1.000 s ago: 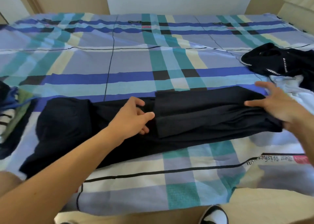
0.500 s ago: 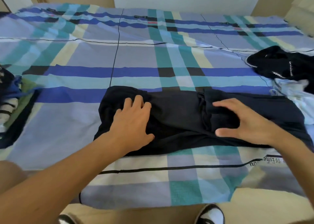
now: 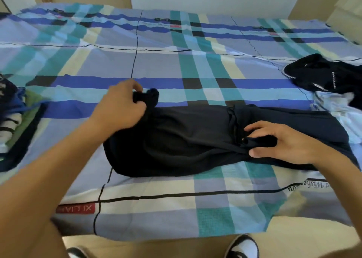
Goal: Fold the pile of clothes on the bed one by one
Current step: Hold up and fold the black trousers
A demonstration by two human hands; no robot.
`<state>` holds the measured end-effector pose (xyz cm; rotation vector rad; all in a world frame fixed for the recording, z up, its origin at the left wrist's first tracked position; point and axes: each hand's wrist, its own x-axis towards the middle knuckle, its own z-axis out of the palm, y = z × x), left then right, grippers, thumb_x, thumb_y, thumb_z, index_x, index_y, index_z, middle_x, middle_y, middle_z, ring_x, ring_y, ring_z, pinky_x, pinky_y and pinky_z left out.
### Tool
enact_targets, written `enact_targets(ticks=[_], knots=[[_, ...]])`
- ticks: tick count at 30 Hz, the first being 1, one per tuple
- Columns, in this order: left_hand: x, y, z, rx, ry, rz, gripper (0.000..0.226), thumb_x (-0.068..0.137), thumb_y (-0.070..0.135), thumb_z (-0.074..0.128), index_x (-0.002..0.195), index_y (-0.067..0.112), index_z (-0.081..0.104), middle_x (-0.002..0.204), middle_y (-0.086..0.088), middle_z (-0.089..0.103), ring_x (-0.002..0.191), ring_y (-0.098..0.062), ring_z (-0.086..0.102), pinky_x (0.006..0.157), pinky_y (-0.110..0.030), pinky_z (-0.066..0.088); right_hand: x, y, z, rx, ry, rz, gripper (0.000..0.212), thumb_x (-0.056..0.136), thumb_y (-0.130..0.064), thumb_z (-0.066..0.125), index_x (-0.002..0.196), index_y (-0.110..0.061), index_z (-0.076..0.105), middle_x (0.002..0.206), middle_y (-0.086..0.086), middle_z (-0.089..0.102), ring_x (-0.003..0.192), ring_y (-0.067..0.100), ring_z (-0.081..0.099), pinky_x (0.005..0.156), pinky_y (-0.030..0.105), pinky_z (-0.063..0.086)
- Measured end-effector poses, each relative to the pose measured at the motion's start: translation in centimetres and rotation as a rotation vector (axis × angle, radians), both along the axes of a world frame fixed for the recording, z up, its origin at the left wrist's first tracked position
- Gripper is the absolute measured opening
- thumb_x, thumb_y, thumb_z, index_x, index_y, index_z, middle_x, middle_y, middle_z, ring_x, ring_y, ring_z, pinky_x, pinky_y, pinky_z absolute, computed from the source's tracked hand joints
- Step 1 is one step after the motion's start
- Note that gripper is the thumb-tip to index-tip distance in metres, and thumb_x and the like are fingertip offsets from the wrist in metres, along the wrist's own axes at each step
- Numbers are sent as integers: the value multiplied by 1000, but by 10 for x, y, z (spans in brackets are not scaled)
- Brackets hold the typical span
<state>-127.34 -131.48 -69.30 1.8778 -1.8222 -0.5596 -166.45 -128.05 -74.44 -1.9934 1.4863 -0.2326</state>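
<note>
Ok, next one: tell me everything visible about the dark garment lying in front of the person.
The dark navy, soft-looking fabric garment lies stretched left to right across the near part of the plaid bed cover, partly folded and wrinkled, with a gathered seam running across it right of centre. The left hand grips its bunched far-left corner, lifted slightly off the bed; the right hand pinches a fold beside the seam. Its right end reaches a pale blue cloth.

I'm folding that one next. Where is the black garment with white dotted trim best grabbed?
Likely the black garment by its left edge, where the white trim curves, coming from the left over bare bedsheet; its right side runs out of frame.
</note>
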Motion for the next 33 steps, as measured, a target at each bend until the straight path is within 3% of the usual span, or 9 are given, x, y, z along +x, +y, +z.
enact_targets(ticks=[5, 11, 15, 19, 22, 24, 27, 29, 33], knots=[[-19, -3, 53, 17, 520, 62, 35, 86, 9, 58, 115, 26, 65, 107, -5, 68, 89, -25, 67, 82, -38, 57, 18, -4, 11, -103, -26, -86, 43, 77, -76, 58, 93, -40, 76, 120, -23, 62, 113, -6, 57, 107, 38, 42], [-138, -3, 98, -71, 500, -336, 27, 90, 24, 65, 116, 26, 64, 96, 9, 67, 81, -6, 64, 68, -17, 54, 36, 1, 59, 73, -1054, -116, 100, 71, -82, 58, 145, -15, 47, 138, 18, 59, 129, 37, 55, 104, 56, 46], [-214, 12, 103, 151, 570, -671, 30, 98, 37, 58, 117, 16, 65, 113, 2, 70, 103, -12, 67, 96, -33, 54, 15, 14, 84, 91, -1413, -121, 85, 88, -66, 36, 150, -8, 38, 142, 15, 55, 135, 33, 50, 107, 50, 44], [-242, 17, 82, 26, 497, -790, 23, 101, 30, 54, 116, 18, 66, 118, 7, 68, 110, -2, 62, 96, -14, 46, -44, 13, 75, -129, -1235, -604, 47, 97, -13, 54, 140, 4, 49, 135, 22, 59, 127, 36, 57, 111, 54, 42], [-239, 14, 47, -140, 332, -749, 22, 99, 28, 55, 119, 23, 64, 120, 14, 63, 113, 1, 56, 88, -3, 37, -94, 15, 67, -176, -1261, -768, 48, 90, -1, 55, 137, 3, 53, 137, 21, 59, 124, 36, 59, 104, 51, 49], [-231, 10, 15, -183, 187, -742, 27, 99, 28, 54, 125, 22, 60, 130, 10, 57, 121, -5, 50, 93, -11, 34, -126, 21, 63, -114, -1128, -826, 49, 84, -9, 65, 132, -4, 60, 131, 15, 65, 123, 35, 60, 100, 47, 51], [-217, 7, -37, -87, -158, -764, 45, 99, 39, 51, 141, 22, 47, 155, 0, 36, 145, -19, 29, 118, -31, 22, -170, 33, 44, 50, -336, -960, 44, 72, -12, 79, 114, -13, 67, 104, 10, 70, 106, 35, 65, 86, 41, 51], [-210, 7, -61, 31, -341, -771, 63, 97, 59, 38, 151, 27, 34, 165, 1, 16, 154, -20, 5, 125, -45, 6, -183, 37, 31, 161, 47, -988, 49, 76, -6, 77, 122, -13, 60, 104, 14, 68, 100, 32, 65, 82, 39, 50], [-204, 8, -80, -75, -373, -649, 85, 79, 76, 15, 150, 32, 35, 166, 2, 12, 154, -20, 0, 122, -53, -4, -175, 29, 21, -6, 53, -971, 73, 81, -23, 73, 145, -14, 39, 124, 17, 62, 109, 32, 59, 91, 38, 45]])
